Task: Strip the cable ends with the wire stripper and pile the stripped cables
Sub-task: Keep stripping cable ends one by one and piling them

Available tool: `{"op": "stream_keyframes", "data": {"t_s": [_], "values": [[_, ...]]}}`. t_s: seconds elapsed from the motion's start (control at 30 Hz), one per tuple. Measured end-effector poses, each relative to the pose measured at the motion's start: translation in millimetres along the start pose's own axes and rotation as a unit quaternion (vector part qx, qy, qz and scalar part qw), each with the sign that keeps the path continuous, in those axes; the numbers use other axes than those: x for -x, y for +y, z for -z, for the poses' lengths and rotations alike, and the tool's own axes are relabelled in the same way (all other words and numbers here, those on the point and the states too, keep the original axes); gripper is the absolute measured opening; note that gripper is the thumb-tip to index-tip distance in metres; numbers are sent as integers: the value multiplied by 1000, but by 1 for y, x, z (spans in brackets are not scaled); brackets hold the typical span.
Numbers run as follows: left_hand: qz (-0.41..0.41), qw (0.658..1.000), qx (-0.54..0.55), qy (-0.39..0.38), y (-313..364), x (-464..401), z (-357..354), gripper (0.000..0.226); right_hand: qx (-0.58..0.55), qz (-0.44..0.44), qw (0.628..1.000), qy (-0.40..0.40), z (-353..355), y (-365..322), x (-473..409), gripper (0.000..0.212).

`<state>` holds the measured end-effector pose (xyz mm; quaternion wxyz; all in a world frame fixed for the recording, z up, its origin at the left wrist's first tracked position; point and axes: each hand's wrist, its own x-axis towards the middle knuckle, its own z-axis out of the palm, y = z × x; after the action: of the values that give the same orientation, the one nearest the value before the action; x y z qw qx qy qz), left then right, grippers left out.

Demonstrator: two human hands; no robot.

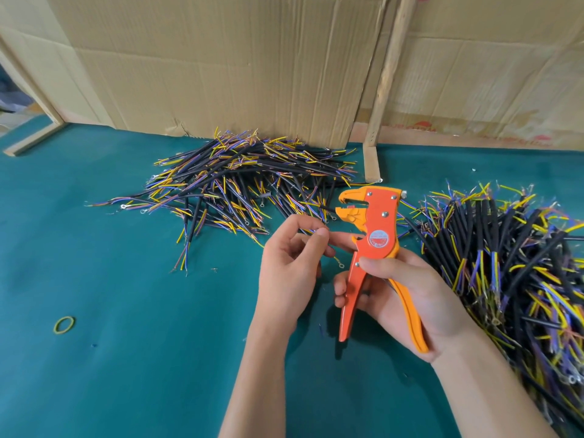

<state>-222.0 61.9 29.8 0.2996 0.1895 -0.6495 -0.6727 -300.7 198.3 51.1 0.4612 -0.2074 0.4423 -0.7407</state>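
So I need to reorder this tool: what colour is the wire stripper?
Orange, with a lighter yellow-orange rear handle; the wire stripper shows in the head view.

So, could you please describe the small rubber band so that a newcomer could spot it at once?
Start from the green table top and look at its near left part, well away from the cable heap by the cardboard wall. The rubber band lies there alone, a thin yellow-green ring, unlike the straight black cables.

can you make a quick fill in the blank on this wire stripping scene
1. The wire stripper is held in the ____ hand.
2. The left hand pinches a thin ____.
3. The rubber band lies on the ____ table.

Missing words: right; wire; green
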Motion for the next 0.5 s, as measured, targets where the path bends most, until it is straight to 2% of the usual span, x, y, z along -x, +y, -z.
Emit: {"op": "stream_keyframes", "data": {"t_s": [0.17,0.5], "values": [[12,999,5,49,-4,-1,0,14,-2,-1,1000,-3,-1,1,0,51],[35,997,-4,75,-4,-1,-2,17,-22,7,1000,-13,5,1,0,53]]}}
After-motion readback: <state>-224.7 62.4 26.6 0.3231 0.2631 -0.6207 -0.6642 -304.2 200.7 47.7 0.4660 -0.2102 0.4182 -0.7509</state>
